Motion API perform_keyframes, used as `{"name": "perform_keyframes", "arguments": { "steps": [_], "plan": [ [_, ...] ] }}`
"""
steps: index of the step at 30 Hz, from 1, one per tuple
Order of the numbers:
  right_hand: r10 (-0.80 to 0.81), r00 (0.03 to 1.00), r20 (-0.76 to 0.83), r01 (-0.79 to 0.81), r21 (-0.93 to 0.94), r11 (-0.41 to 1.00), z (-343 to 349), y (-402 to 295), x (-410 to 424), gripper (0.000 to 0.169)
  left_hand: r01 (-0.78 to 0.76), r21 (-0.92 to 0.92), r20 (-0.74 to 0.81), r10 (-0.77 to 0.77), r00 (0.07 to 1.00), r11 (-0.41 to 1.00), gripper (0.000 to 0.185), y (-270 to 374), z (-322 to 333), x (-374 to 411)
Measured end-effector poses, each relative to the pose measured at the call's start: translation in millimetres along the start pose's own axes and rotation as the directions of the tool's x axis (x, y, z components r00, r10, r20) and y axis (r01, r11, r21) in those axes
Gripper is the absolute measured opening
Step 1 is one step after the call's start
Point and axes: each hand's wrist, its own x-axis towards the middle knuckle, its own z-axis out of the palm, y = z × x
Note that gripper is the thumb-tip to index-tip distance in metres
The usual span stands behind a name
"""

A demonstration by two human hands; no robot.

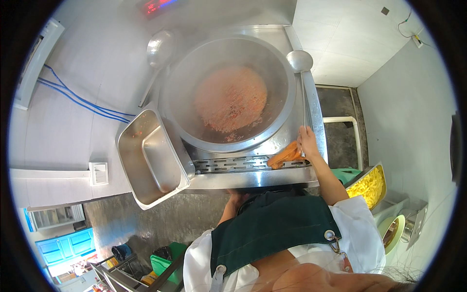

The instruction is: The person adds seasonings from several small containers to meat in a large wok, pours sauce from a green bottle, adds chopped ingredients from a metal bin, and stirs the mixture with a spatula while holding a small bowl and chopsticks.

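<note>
A large steel wok (288,109) is set in the stainless steel cooktop before me. Steam rises from the reddish, finely chopped food (233,98) in it. My right hand (308,140) grips the long handle of a steel ladle (300,61). The ladle's bowl rests by the wok's right rim. Beside that hand, an orange-brown cloth (284,156) lies over the slotted drain strip (233,163); whether my fingers also touch it, I cannot tell. Low at the cooktop's front edge is my left hand (238,198), its fingers mostly hidden.
A deep steel pan (160,146) with food residue juts past the cooktop's left front corner. Another large ladle (160,47) leans left of the wok. At right stands a container of yellow cut food (368,186). A green bin (168,261) is on the floor behind me.
</note>
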Motion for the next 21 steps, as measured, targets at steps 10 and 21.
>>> {"name": "perform_keyframes", "arguments": {
  "steps": [10, 21],
  "plan": [
    [-0.617, 0.619, 0.486, 0.782, -0.315, 0.538, 26, -161, -104, 0.048, 0.005, -0.218, -0.079, -0.023, 0.997, 0.976, 0.073, 16, 28, -7],
    [-0.909, 0.129, 0.396, 0.403, 0.817, 0.413, 69, -237, -168, 0.024, 0.071, -0.201, -0.068, -0.086, 0.994, 0.977, 0.069, 9, 11, 2]
  ]
}}
